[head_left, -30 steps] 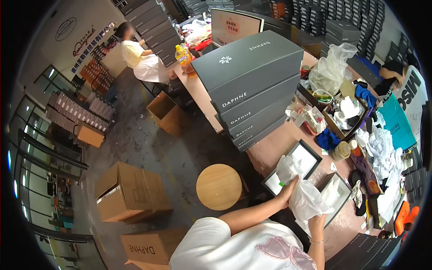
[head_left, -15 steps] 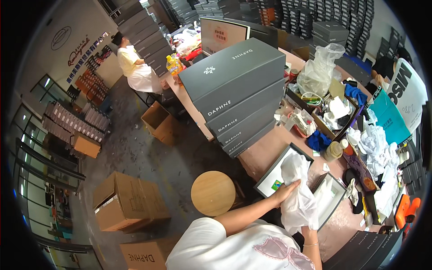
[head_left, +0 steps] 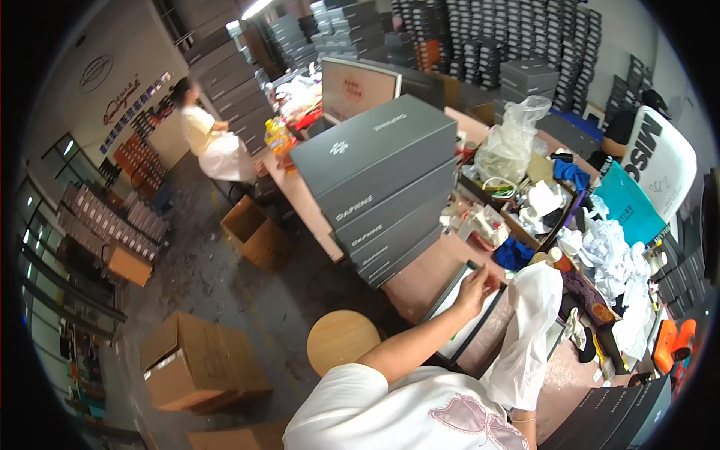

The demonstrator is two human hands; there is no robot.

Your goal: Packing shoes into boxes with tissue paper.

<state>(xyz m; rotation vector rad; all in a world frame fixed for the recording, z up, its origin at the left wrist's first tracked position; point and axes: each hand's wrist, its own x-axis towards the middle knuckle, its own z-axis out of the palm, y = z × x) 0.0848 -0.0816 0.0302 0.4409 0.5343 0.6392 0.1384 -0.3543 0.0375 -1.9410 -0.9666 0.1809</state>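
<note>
Left hand (head_left: 475, 289) pinches the tray (head_left: 466, 315) rim at the desk (head_left: 420, 281) edge; right hand hidden behind white bag (head_left: 529, 337), grip unclear

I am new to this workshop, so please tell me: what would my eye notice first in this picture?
First, the tall stack of grey boxes in the middle of the long table. Below it, the person's left hand rests on an open shallow box, and a white bag hangs beside it. A round wooden stool stands on the floor.
</note>
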